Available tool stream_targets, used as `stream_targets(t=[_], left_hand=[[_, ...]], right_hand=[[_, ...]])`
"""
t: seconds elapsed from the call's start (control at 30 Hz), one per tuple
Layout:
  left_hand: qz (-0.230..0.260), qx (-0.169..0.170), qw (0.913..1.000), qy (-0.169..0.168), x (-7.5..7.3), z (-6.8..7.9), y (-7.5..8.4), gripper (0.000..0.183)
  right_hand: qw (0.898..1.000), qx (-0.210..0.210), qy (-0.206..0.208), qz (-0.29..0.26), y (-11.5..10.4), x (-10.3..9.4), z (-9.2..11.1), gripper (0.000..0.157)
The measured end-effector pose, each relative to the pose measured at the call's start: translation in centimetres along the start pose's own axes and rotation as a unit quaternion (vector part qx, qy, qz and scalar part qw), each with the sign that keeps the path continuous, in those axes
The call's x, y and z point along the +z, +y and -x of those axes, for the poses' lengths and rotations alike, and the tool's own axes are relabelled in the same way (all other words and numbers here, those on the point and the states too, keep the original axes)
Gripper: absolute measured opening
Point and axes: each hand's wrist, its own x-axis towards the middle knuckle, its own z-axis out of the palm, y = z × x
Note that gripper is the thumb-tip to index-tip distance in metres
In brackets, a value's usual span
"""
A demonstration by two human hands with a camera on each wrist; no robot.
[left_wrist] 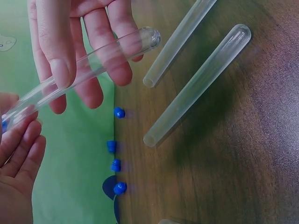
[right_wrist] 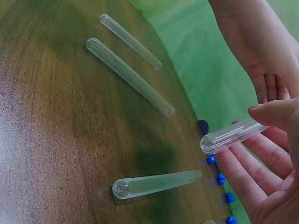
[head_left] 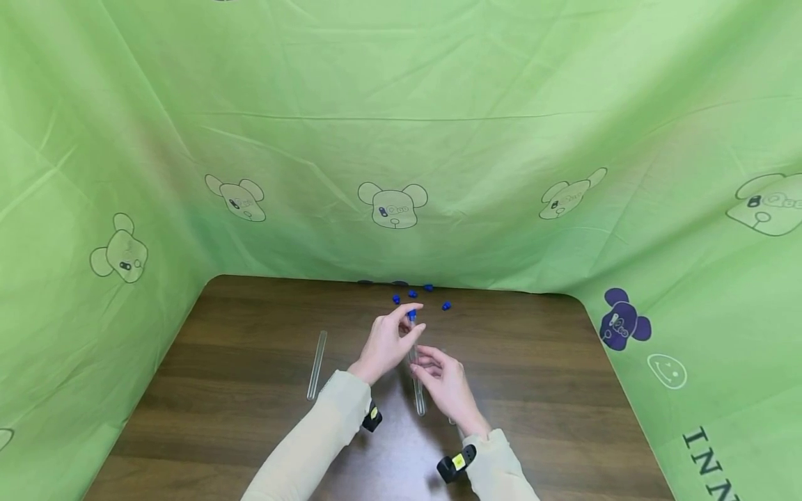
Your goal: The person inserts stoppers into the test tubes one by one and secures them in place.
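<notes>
A clear glass test tube (head_left: 419, 396) is held up between both hands, its rounded end toward the person. My right hand (head_left: 447, 384) grips it around the middle, thumb on one side and fingers behind, as the right wrist view shows of the tube (right_wrist: 229, 137). At the far end, a blue stopper (head_left: 411, 314) sits at the tube's mouth. My left hand (head_left: 387, 342) pinches at that stopper, with the index finger over the top and the thumb below. In the left wrist view only a sliver of blue stopper (left_wrist: 4, 125) shows beside the left fingers.
Another test tube (head_left: 317, 365) lies left of the left forearm. More tubes lie on the brown wooden table (head_left: 250, 348), among them one tube (right_wrist: 156, 184) below the right hand. Several loose blue stoppers (head_left: 446, 306) rest near the back edge, by the green curtain (head_left: 401, 257).
</notes>
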Motion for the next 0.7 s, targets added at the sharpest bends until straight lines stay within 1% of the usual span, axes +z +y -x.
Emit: stream_targets(t=[0.7], left_hand=[[0.008,0.007,0.9999,-0.004,-0.09,0.13,-0.17,0.037]], right_hand=[[1.0,-0.004,-0.002,0.014,0.3,-0.54,-0.08,0.032]])
